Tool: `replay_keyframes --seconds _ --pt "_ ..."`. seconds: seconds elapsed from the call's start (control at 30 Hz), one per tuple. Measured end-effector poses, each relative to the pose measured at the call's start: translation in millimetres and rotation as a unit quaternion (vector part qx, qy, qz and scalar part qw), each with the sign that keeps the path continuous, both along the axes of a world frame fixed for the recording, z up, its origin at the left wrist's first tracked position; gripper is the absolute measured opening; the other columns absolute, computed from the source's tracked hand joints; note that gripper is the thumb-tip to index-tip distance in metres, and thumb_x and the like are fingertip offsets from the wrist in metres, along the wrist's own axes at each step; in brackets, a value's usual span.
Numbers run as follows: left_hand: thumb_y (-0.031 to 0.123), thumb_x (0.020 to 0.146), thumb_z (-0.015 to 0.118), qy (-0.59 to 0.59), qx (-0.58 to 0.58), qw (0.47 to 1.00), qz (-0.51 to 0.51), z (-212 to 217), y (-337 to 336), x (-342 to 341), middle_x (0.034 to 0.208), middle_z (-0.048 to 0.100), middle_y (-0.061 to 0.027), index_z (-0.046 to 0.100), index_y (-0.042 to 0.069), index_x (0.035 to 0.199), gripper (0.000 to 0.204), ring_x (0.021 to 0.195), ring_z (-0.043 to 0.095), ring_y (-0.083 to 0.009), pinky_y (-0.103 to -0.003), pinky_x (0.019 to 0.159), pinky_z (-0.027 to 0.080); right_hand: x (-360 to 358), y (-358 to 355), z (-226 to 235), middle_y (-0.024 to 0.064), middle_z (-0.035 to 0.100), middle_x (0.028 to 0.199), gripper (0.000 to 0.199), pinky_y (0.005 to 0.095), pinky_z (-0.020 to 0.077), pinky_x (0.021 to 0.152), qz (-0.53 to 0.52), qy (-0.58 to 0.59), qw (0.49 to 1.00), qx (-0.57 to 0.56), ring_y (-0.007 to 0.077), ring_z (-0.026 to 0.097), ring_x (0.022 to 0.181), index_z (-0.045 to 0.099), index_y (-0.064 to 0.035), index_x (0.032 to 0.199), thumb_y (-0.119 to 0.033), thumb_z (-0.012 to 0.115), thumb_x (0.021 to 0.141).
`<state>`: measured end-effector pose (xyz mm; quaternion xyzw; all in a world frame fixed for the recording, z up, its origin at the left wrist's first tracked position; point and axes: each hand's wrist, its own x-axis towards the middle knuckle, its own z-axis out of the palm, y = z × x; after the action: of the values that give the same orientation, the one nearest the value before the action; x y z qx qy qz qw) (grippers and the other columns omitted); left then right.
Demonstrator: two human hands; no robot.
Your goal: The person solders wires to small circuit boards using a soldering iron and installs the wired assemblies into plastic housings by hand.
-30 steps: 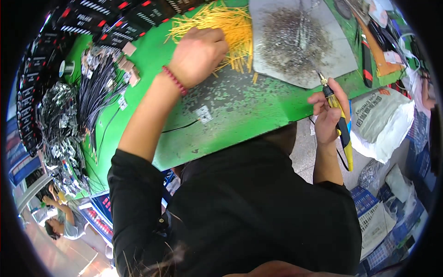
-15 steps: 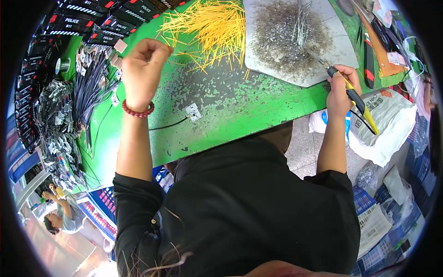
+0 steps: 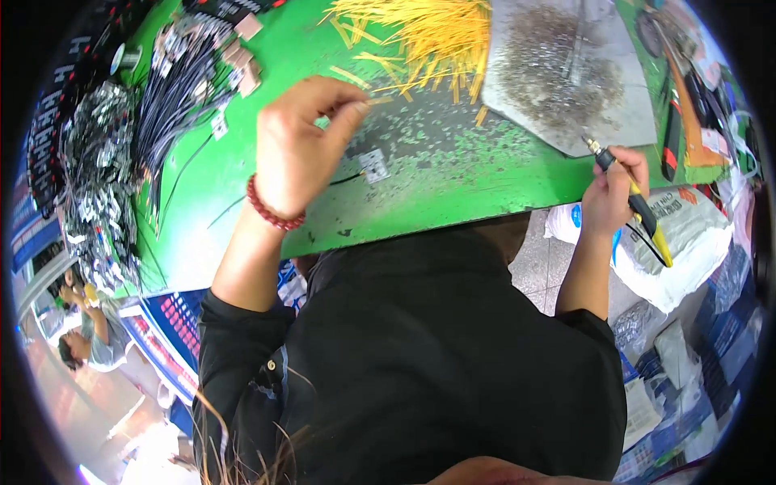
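Observation:
My left hand (image 3: pixel 303 145), with a red beaded bracelet at the wrist, is raised over the green table. Its thumb and forefinger are pinched on a short yellow wire (image 3: pixel 381 100) that sticks out past the fingertips. Just right of that hand lies a small square white circuit board (image 3: pixel 374 166) with a black cable, partly hidden by the hand. My right hand (image 3: pixel 613 194) grips a yellow and black soldering iron (image 3: pixel 644 212) near the table's front edge, its tip pointing up and left toward a grey sheet (image 3: pixel 517 109) covered with dark residue.
Many yellow wires (image 3: pixel 440 36) are heaped at the table's back. To the left lie bundled black cables (image 3: pixel 174 89), a solder spool (image 3: pixel 126 58) and black cases (image 3: pixel 61 105). A red and black cutter (image 3: pixel 671 141) lies far right. Another person (image 3: pixel 97 331) sits at lower left.
My left hand has moved right and nearer, toward the small board. My right hand still holds the soldering iron. The view has shifted, moving the table's contents across the picture.

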<state>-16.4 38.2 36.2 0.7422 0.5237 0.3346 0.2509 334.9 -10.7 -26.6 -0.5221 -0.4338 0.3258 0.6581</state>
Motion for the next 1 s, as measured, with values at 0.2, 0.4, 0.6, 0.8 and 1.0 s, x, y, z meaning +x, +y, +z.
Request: replay_keyframes --seconds 0.2,0.4,0.6,0.8,1.0 --pt "0.005 0.07 0.073 0.065 0.014 0.997 0.026 -21 -48 -19 0.081 0.061 -0.0059 0.066 0.006 0.075 0.009 0.078 0.058 -0.0266 -0.038 0.068 0.045 -79 -12 2 0.0052 0.051 0.073 0.024 0.0231 0.036 0.057 0.185 0.006 0.983 0.006 0.0101 0.045 0.063 0.056 0.0026 0.09 -0.018 0.063 0.079" --pt "0.012 0.069 0.072 0.106 0.038 0.992 0.055 -34 -67 -24 0.088 0.058 -0.0023 0.064 0.011 0.072 0.008 0.084 0.055 -0.0227 -0.038 0.077 0.036 -128 -18 5 -0.0002 0.05 0.073 0.021 0.0222 0.0321 0.057 0.298 0.033 0.954 -0.029 0.0054 0.041 0.063 0.058 0.0003 0.092 -0.017 0.067 0.083" --pt "0.011 0.066 0.072 0.1 0.069 0.99 0.065 -43 -76 -23 0.087 0.057 -0.0002 0.063 0.013 0.069 0.01 0.082 0.054 -0.0208 -0.037 0.076 0.036 -136 -25 -1 -0.0008 0.05 0.071 0.022 0.0228 0.0312 0.055 0.302 -0.014 0.953 -0.022 0.0051 0.041 0.061 0.057 0.0003 0.092 -0.017 0.067 0.084" --pt "0.01 0.066 0.072 0.099 0.084 0.989 0.065 -50 -76 -24 0.086 0.057 -0.0011 0.063 0.012 0.069 0.01 0.081 0.054 -0.0213 -0.036 0.076 0.035 -138 -25 -7 -0.0009 0.048 0.068 0.02 0.0239 0.0303 0.053 0.285 -0.038 0.958 0.016 0.0063 0.04 0.059 0.058 0.0 0.089 -0.017 0.066 0.082" --pt "0.01 0.065 0.072 0.094 0.091 0.99 0.061 -52 -76 -23 0.086 0.056 0.0 0.063 0.012 0.068 0.01 0.08 0.054 -0.02 -0.035 0.077 0.035 -138 -26 -4 -0.0001 0.049 0.065 0.017 0.0244 0.0302 0.051 0.279 -0.075 0.957 0.027 0.0074 0.04 0.056 0.059 0.0002 0.087 -0.014 0.065 0.079"
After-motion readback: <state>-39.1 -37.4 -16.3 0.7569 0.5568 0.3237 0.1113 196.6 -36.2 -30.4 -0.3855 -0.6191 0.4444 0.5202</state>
